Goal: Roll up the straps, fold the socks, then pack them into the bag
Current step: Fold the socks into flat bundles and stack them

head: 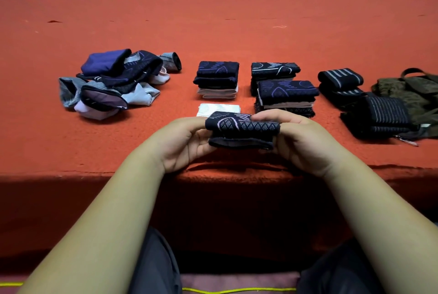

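**Item:** folded sock [241,128], dark knit with a pale pattern.
**Location:** held just above the front edge of the counter [237,33], between the left hand [182,143] and right hand [303,142].
**Grip:** both hands are clamped on the sock, one at each end.
**Handling (judged):** light, soft and springy. It will likely unfold if let go loosely, so pinch across all layers.
**Nearby:** unfolded pile [113,83], folded stacks [216,79], rolled straps [341,80] and the bag [412,94] at far right.
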A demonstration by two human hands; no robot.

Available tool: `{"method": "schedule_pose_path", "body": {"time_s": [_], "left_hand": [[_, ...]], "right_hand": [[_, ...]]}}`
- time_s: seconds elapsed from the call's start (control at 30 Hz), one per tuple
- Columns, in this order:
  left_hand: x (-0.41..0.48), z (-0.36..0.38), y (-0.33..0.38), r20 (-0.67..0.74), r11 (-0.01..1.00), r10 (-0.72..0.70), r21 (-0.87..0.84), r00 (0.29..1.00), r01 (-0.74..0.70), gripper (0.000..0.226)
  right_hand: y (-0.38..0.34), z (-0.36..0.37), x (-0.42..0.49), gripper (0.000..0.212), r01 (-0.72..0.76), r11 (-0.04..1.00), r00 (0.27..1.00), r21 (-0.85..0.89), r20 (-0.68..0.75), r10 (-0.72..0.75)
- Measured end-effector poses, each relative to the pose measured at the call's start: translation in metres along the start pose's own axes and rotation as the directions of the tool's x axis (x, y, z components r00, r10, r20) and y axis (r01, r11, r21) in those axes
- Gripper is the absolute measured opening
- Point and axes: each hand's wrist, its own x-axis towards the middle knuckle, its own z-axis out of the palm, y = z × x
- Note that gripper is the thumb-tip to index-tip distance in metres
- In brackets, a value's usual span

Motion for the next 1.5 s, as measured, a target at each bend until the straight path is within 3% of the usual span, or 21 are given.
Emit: {"method": "schedule_pose_path", "body": {"time_s": [0.07,0.17,0.33,0.4,0.5,0.6,0.7,0.77,0.87,0.97,1.07,1.23,1.4,1.5], "left_hand": [[-0.002,0.002,0.003,-0.014,0.999,-0.024,-0.040,1.000,0.023,0.033],[-0.005,0.002,0.004,-0.005,1.000,-0.011,0.014,1.000,0.011,0.052],[-0.007,0.004,0.000,0.026,0.988,0.105,0.112,0.994,-0.108,0.038],[-0.007,0.004,0.001,-0.004,0.986,0.143,0.088,0.990,-0.142,0.031],[-0.007,0.005,0.003,-0.080,0.973,0.212,0.106,0.974,-0.203,0.030],[0.000,0.003,0.000,-0.204,0.948,0.300,0.171,0.932,-0.268,0.032],[0.006,0.001,-0.003,-0.306,0.906,0.405,0.259,0.861,-0.334,0.036],[0.007,0.003,-0.003,-0.283,0.864,0.462,0.359,0.841,-0.353,0.030],[0.006,0.003,-0.002,-0.205,0.855,0.460,0.364,0.864,-0.369,0.016],[0.003,0.001,-0.002,-0.182,0.822,0.478,0.436,0.859,-0.366,0.022],[0.003,-0.002,0.002,-0.256,0.759,0.557,0.543,0.790,-0.359,0.027],[0.013,-0.012,0.008,-0.320,0.738,0.610,0.562,0.725,-0.374,0.028],[0.031,-0.017,0.010,-0.333,0.779,0.576,0.502,0.747,-0.376,0.037],[0.039,-0.019,0.008,-0.319,0.749,0.580,0.570,0.749,-0.337,0.042]], "right_hand": [[-0.001,-0.001,-0.002,0.056,0.006,0.999,0.998,-0.049,-0.058,-0.009],[0.001,-0.003,0.000,0.048,0.061,0.997,0.996,-0.057,0.063,-0.058],[0.007,-0.003,0.004,0.028,0.083,0.997,0.992,-0.003,0.090,-0.082],[0.009,-0.004,0.004,0.040,0.103,0.991,0.992,-0.080,0.086,-0.096],[0.011,-0.002,0.005,0.053,0.128,0.945,0.992,-0.302,0.017,-0.128],[0.013,0.004,0.009,0.027,0.145,0.929,0.977,-0.342,-0.098,-0.189],[0.017,0.007,0.015,0.019,0.170,0.885,0.935,-0.434,-0.213,-0.284],[0.020,0.010,0.018,0.015,0.174,0.854,0.911,-0.490,-0.249,-0.329],[0.026,0.013,0.025,0.012,0.152,0.838,0.882,-0.524,-0.311,-0.355],[0.026,0.014,0.029,0.014,0.140,0.841,0.879,-0.522,-0.325,-0.348],[0.025,0.019,0.032,0.026,0.153,0.831,0.897,-0.534,-0.279,-0.344],[0.027,0.030,0.048,0.031,0.182,0.769,0.865,-0.613,-0.272,-0.421],[0.032,0.033,0.065,0.033,0.149,0.705,0.830,-0.693,-0.299,-0.470],[0.035,0.034,0.072,0.033,0.120,0.692,0.829,-0.711,-0.312,-0.465]]}}
